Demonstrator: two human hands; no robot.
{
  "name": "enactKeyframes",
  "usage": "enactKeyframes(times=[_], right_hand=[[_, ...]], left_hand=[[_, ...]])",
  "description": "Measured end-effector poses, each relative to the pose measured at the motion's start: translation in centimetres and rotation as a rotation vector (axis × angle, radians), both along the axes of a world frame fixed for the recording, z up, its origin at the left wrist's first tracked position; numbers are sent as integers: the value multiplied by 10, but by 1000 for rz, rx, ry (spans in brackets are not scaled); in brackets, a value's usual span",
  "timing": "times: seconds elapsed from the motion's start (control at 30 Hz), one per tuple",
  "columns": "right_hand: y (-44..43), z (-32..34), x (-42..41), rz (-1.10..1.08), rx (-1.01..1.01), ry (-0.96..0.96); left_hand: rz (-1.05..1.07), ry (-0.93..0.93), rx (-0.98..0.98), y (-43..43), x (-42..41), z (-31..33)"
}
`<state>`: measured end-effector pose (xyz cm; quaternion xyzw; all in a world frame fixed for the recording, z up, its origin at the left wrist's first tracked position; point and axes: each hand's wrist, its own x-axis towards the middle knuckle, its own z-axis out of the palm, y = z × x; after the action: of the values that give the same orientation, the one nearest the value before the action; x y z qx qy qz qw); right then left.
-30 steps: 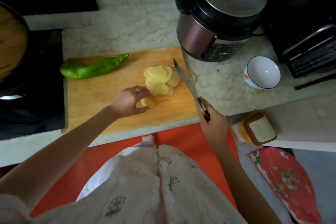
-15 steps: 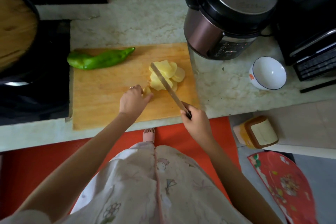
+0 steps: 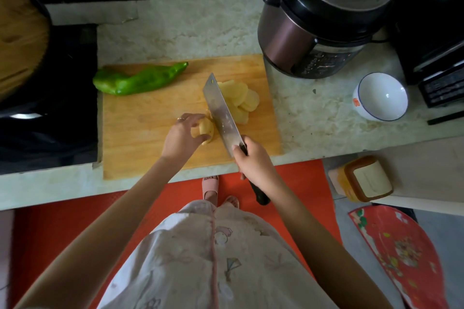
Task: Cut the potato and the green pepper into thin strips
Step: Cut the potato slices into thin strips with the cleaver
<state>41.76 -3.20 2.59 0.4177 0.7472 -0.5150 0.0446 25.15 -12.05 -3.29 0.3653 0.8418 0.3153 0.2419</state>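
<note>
Me: My right fingers (image 3: pixel 238 153) are wrapped tight round the black handle of the cleaver (image 3: pixel 222 113), closest to me. The handle's butt pokes out behind my right hand (image 3: pixel 252 163), above the orange floor mat (image 3: pixel 62 221).

Friend: And the other hand?

Me: Just beyond those fingers and to their left, my left hand (image 3: pixel 182 137) pinches a potato chunk (image 3: pixel 207 129) between thumb and curled fingers, down on the cutting board (image 3: pixel 150 138).

Friend: Where's the blade?

Me: It runs away from my right fingers, tilted so its flat side shows. Its edge is just beside the chunk, to the right of my left fingertips. Whether it has bitten in, I can't tell.

Friend: What's already cut?

Me: The potato slices (image 3: pixel 242 98) lie in an overlapping heap past the blade, farther out than both sets of fingers, partly hidden by the steel. The green pepper (image 3: pixel 140 80) lies whole at the board's far edge, beyond my left fingers and off to their left, well apart from them.

Friend: Past the board?

Me: Far beyond my right fingers a pressure cooker (image 3: pixel 301 32) stands on the counter (image 3: pixel 188 30), with a white bowl (image 3: pixel 381 96) off to the right.
</note>
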Motion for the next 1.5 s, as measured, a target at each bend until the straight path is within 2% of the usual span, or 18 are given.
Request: enactKeyframes(times=[0.1,0.63,0.93,1.2,1.5], right_hand=[[0,6,-3,29,3,-13],[-8,18,-15,61,90,-79],[-3,19,-21,72,39,-110],[-6,4,-26,14,-19,-107],[-17,-17,-34,-1,23,-102]], left_hand=[[53,-67,32,1,1,2],[90,-94,0,5,-5,-1],[89,-127,6,6,-9,0],[92,-143,14,6,-8,-1],[61,-110,-6,5,-10,0]])
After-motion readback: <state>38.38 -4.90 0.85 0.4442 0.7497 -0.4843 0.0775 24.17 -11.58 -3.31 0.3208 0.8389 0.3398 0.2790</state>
